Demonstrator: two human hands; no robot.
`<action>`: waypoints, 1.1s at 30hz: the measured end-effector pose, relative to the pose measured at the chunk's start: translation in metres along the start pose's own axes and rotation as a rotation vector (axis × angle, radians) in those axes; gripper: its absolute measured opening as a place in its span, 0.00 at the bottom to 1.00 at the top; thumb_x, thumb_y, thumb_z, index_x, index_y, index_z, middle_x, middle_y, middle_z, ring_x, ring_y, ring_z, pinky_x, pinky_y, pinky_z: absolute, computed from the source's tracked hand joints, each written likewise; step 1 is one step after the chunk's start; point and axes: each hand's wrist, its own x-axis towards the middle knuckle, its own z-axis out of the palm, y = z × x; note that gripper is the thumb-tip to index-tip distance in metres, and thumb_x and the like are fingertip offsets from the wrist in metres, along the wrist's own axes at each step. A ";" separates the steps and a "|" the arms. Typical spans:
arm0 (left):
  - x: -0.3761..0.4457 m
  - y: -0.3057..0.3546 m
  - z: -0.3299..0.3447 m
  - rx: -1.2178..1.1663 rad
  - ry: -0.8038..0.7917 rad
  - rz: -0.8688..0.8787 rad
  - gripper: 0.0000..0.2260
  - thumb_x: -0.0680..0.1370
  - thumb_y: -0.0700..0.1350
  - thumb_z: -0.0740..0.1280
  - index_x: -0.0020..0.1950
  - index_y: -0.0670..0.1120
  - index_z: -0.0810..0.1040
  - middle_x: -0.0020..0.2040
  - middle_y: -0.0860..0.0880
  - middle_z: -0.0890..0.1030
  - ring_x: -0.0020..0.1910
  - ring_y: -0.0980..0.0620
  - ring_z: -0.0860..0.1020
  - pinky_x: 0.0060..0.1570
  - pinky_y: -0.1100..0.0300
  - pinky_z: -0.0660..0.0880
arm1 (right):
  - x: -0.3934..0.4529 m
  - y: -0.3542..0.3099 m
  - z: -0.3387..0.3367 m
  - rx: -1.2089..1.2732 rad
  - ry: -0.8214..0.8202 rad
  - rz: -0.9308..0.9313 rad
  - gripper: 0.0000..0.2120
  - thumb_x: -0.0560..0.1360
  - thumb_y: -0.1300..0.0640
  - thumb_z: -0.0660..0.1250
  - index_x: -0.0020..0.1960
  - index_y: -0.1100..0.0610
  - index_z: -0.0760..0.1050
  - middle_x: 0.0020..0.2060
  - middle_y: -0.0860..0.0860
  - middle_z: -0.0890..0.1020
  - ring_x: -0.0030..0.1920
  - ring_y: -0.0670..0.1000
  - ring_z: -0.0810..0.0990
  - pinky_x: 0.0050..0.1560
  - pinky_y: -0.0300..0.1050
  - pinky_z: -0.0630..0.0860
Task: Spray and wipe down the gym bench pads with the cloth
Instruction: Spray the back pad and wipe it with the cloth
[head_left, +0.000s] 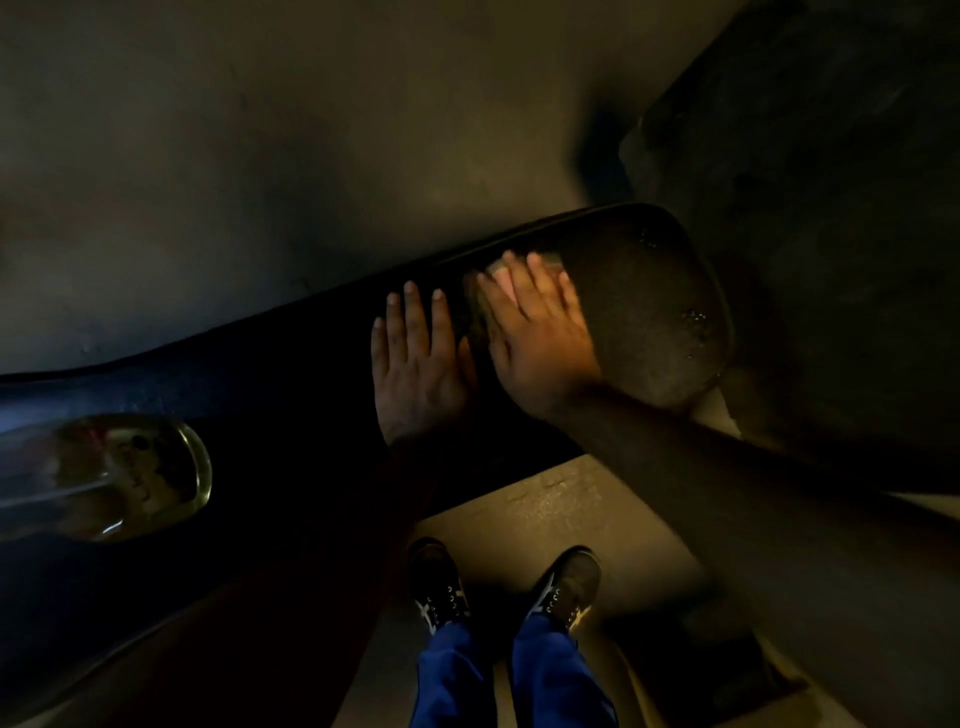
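The clear bottle (104, 475) loomed closest to my head camera, lying blurred on the near end of the bench pad (291, 374) at my left; whether it was the sprayer I could not tell. My left hand (415, 358) lay flat and open on the pad, fingers spread, holding nothing, only bracing. Just beside it, my right hand (535, 332) pressed palm-down on the cloth (475, 306), fingers stretched over it, not curled around it; only a dull edge of the cloth showed past my fingers.

The pad ran long from my lower left up toward the upper right, and ended in a rounded tip (660, 312) just beyond my right hand. Beads of wet (693, 317) sat on that tip, not yet wiped, I judged. So the work lay to the right, along the pad's length, and my right hand was the nearer one.

Below, my shoes (441, 587) stood on the pale floor (561, 509), close to the bench.
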 end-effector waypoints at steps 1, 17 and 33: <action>0.000 0.001 -0.002 0.001 -0.008 -0.013 0.26 0.81 0.54 0.53 0.76 0.42 0.64 0.76 0.38 0.62 0.76 0.38 0.60 0.74 0.43 0.56 | -0.007 0.017 -0.004 -0.008 -0.051 -0.114 0.31 0.78 0.46 0.50 0.80 0.51 0.59 0.80 0.56 0.61 0.81 0.59 0.55 0.80 0.61 0.51; 0.001 0.056 0.009 -0.029 0.006 -0.030 0.26 0.80 0.50 0.52 0.75 0.40 0.66 0.76 0.37 0.63 0.75 0.38 0.61 0.73 0.44 0.56 | 0.027 0.067 -0.015 0.056 0.117 0.271 0.31 0.78 0.47 0.54 0.80 0.56 0.61 0.79 0.58 0.63 0.81 0.60 0.55 0.80 0.62 0.50; -0.004 0.060 0.005 -0.047 -0.016 -0.023 0.24 0.82 0.52 0.53 0.76 0.42 0.64 0.77 0.39 0.61 0.77 0.41 0.58 0.75 0.46 0.55 | -0.060 0.131 -0.013 -0.002 0.072 0.000 0.29 0.78 0.48 0.55 0.79 0.53 0.62 0.79 0.58 0.64 0.80 0.60 0.59 0.79 0.62 0.55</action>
